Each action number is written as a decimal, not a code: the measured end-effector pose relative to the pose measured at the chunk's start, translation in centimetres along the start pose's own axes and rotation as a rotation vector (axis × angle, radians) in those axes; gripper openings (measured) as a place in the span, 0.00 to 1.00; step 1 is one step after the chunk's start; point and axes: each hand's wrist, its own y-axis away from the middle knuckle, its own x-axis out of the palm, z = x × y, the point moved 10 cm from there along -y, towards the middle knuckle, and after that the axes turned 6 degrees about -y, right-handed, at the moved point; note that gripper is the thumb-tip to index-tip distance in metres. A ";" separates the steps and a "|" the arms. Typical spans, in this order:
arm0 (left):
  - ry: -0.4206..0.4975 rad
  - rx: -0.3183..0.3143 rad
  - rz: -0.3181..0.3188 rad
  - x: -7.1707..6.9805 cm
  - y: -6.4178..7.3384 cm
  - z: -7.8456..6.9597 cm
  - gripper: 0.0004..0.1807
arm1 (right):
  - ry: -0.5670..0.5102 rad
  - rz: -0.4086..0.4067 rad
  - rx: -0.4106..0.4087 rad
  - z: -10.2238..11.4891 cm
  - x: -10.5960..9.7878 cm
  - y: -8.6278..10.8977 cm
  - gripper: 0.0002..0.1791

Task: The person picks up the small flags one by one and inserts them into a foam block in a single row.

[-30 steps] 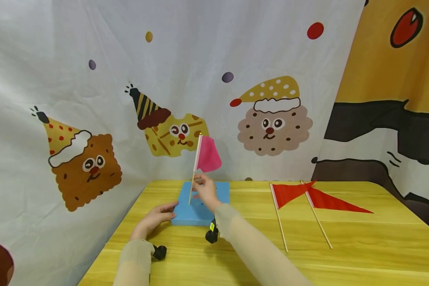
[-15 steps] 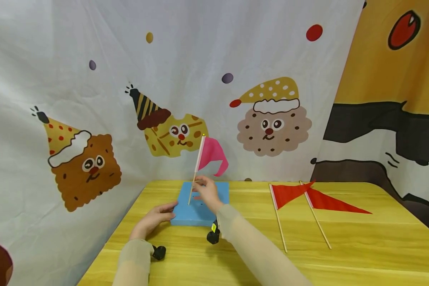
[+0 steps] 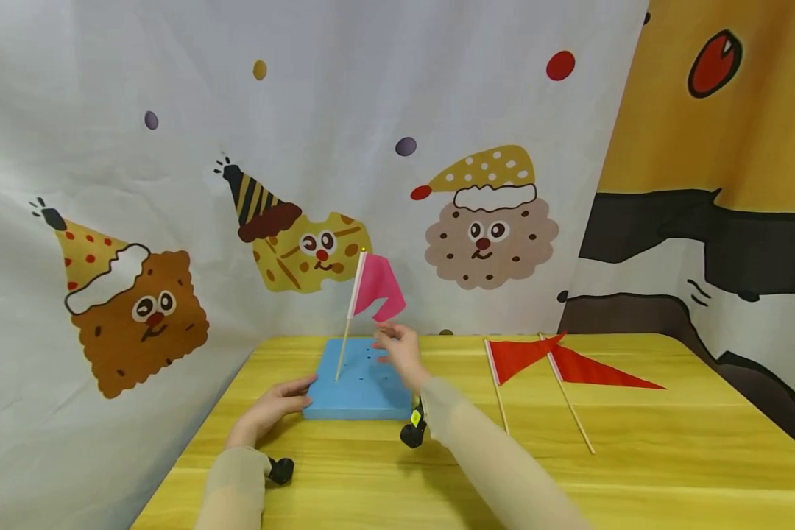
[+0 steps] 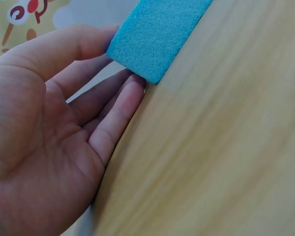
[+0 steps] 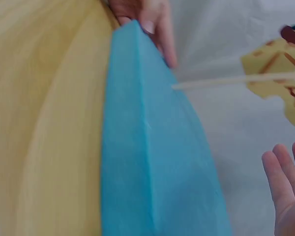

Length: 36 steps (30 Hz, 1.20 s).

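"So where was the pink flag (image 3: 375, 285)?"

"On the blue block (image 3: 371, 397), its stick rising from the top face near the left edge. Its long axis stood almost upright, the tip leaning slightly toward the block's right, and the cloth flew that way too."

"Was anyone holding it?"

"No. The right hand (image 3: 403, 355) hung above the block, apart from the stick, fingers loosely extended around nothing. The left hand (image 3: 273, 407) touched the block's left side near the front corner, its fingers nearly straight, not wrapped round it."

"And farther out?"

"Well to the block's right lay two red pennants (image 3: 519, 358), points away from it, sticks slanting toward the person; the nearer one's tip crossed the other's stick."

"On what?"

"A yellow wood-grain table (image 3: 344, 482), which reached out before the block and to both sides. Behind the block hung a white curtain (image 3: 344, 110) printed with a cheese wedge (image 3: 314, 254), a square biscuit (image 3: 149, 324) to the block's left and a round biscuit (image 3: 493, 254) to its right."
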 end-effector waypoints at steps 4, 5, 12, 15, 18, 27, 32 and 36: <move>-0.003 -0.006 -0.007 -0.1 0.2 -0.1 0.33 | 0.003 -0.039 -0.009 1.1 -3.2 0.2 0.17; -0.003 -0.003 -0.003 -0.1 0.2 -0.2 0.33 | 0.007 -0.048 -0.010 1.3 -4.2 0.3 0.17; 0.021 -0.005 0.006 0.0 0.4 -0.3 0.34 | 0.054 -0.126 0.015 2.6 -11.1 1.6 0.16; 0.019 0.004 0.012 0.0 0.3 -0.3 0.34 | 0.089 -0.132 0.046 3.0 -13.4 2.5 0.18; 0.021 0.014 0.015 0.1 0.1 -0.3 0.34 | 0.107 -0.155 0.069 3.2 -15.9 3.6 0.21; 0.022 0.017 0.019 0.1 0.1 -0.3 0.34 | 0.215 -0.203 0.148 3.1 -22.0 7.0 0.22; 0.011 0.009 0.007 -0.2 0.1 -0.3 0.35 | 0.286 -0.144 0.247 2.0 -23.2 8.1 0.23; 0.022 0.004 0.018 0.0 -0.1 -0.2 0.35 | 0.319 -0.103 0.268 1.2 -24.0 8.8 0.21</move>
